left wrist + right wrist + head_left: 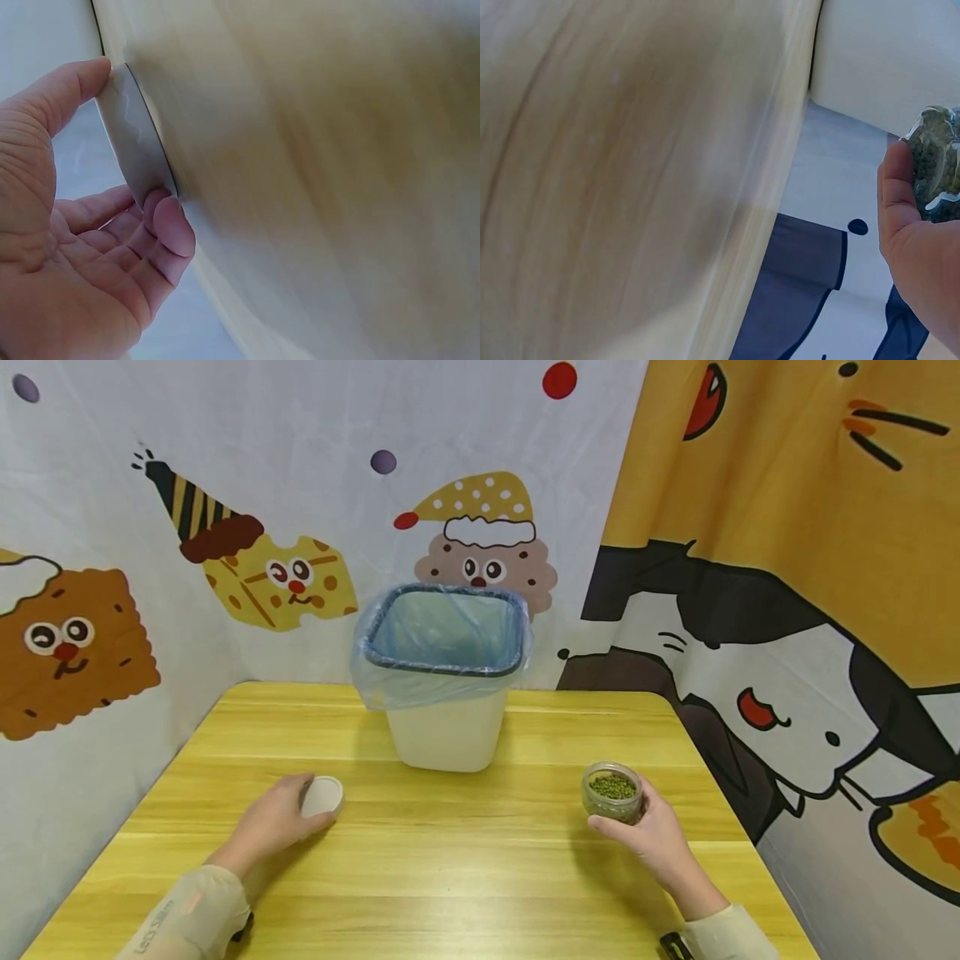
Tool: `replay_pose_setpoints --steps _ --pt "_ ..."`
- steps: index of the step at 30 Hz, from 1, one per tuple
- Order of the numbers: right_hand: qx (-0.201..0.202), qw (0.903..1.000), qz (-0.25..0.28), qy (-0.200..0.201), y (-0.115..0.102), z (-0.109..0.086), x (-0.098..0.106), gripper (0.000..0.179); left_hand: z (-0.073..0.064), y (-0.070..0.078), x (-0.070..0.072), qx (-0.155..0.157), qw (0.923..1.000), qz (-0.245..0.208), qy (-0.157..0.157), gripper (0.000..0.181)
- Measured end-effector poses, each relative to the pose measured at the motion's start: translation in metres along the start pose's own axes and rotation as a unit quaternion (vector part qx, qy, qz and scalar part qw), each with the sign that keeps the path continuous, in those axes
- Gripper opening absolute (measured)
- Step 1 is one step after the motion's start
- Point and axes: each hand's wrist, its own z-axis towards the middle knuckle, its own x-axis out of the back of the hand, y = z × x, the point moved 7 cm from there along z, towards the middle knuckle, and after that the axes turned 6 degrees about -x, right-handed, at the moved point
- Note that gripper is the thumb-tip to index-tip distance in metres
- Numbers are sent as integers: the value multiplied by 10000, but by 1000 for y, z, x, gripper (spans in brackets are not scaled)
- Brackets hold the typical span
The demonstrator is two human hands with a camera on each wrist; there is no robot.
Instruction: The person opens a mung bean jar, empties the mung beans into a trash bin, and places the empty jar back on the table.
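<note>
Left hand [272, 821]: likely lid [133, 133], wristcam edgewise

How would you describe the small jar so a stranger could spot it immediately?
On the yellow wood-grain table, find the pale bin near the far edge. Nearer and to its right, the right hand holds the jar. It is clear, open-topped and contains green grains, unlike the flat white disc in the left hand.

White lid [322, 797]; green grains [612, 787]
</note>
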Motion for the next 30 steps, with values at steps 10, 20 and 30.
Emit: replay_pose_setpoints --steps 10,20,30 --pt "-93 9999 31 -22 5 0 -3 87 -4 -4 19 101 9999 30 106 106" --pt "-159 9997 118 -113 5 -1 -2 89 19 35 87 -784 9838 276 1587 78" --pt "-151 9998 126 -59 9 0 -1 89 35 124 160 -2110 9358 589 2761 62"
